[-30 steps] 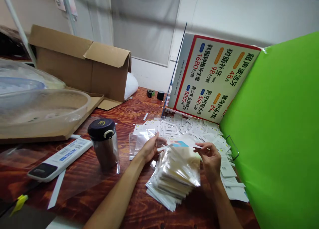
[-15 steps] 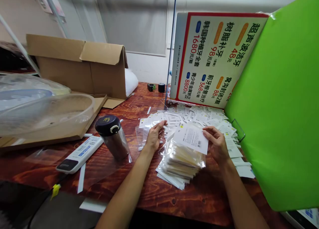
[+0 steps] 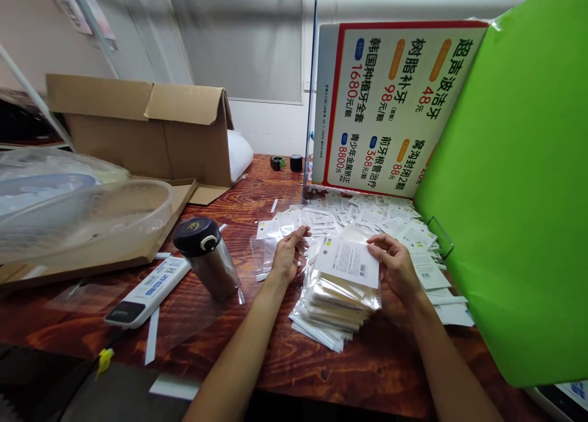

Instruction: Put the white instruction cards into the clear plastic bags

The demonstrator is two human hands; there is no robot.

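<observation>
A white printed card (image 3: 349,261) with small text and a barcode lies face up on top of a stack of clear-bagged packets (image 3: 333,305) on the wooden table (image 3: 294,361). My right hand (image 3: 395,267) rests at the card's right edge, fingers curled and pinching it. To the left of the stack, my left hand (image 3: 288,253) has its fingers bent around a thin clear bag (image 3: 264,253). Beyond both hands, many loose white cards (image 3: 367,217) are spread over the table.
A steel flask with a black lid (image 3: 206,256) stands left of my left hand, a white remote (image 3: 149,290) beside it. An open cardboard box (image 3: 147,128) and clear plastic tubs (image 3: 78,211) fill the left. A printed sign (image 3: 390,103) and a green panel (image 3: 514,214) wall in the right.
The card went from edge-on between my hands to flat, printed side up, on the stack. The view shifted slightly lower and nearer; both hands stayed close to the stack.
</observation>
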